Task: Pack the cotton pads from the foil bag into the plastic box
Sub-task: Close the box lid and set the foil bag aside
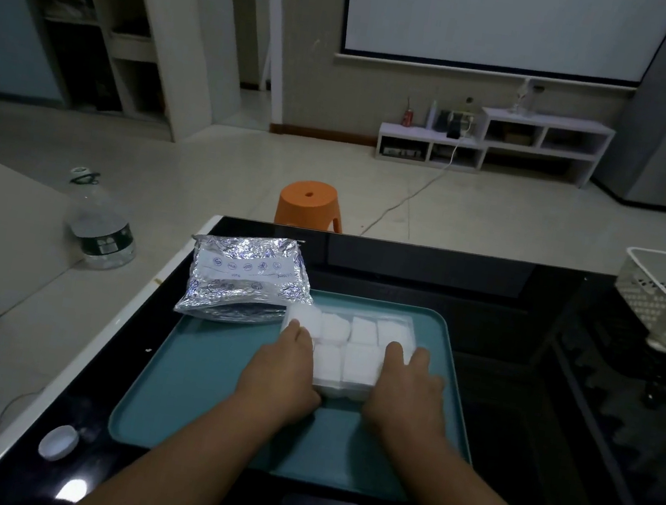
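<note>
You seem near the end: square white cotton pads (359, 356) fill the clear plastic box (339, 392) on the teal tray (193, 382), centre frame. Your left grip (285, 367) and right grip (407, 384) lie spread, pressing them down. Next, check the silver foil bag (242, 278), upper left, for leftovers.

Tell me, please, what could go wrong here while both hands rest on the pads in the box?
The cotton pads seem to stand above the rim of the plastic box, so pressing with the left hand and right hand may pop a stack out. The box may also slide on the smooth tray.
</note>
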The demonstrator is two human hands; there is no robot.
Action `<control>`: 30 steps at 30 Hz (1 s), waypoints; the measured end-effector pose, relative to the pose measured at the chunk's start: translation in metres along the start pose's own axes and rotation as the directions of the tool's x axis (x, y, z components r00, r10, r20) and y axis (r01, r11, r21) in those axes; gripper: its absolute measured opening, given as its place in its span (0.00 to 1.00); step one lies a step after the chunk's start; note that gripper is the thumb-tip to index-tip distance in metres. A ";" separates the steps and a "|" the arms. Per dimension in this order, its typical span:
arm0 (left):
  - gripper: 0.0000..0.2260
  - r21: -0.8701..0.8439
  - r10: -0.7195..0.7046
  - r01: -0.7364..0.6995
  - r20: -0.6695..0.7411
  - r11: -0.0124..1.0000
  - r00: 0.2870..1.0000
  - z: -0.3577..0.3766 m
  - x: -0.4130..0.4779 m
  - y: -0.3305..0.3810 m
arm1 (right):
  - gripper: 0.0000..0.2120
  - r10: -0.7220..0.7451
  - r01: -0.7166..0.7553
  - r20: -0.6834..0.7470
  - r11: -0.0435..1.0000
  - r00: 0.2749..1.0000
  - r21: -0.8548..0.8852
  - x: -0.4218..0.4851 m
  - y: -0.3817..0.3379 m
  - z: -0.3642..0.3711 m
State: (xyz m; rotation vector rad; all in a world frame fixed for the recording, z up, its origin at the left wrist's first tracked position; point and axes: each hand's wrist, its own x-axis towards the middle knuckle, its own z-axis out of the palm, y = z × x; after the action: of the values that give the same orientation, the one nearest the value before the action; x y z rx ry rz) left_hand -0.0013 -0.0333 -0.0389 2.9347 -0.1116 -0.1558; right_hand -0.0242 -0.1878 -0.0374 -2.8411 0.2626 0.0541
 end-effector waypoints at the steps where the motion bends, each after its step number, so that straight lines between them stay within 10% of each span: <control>1: 0.41 0.001 -0.007 0.007 0.001 1.000 1.000 0.000 0.000 0.001 | 0.27 0.002 -0.002 0.003 1.000 1.000 -0.002 0.001 -0.001 0.000; 30: 0.36 0.008 0.231 -0.240 0.238 0.971 0.943 -0.041 0.015 -0.033 | 0.23 0.009 0.096 0.430 0.971 0.903 -0.220 0.037 -0.003 -0.036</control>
State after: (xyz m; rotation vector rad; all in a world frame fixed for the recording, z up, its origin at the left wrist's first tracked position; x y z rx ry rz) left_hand 0.0200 0.0053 -0.0071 2.8959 -0.5036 -0.4681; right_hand 0.0128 -0.2017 -0.0040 -2.9640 0.0989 0.7404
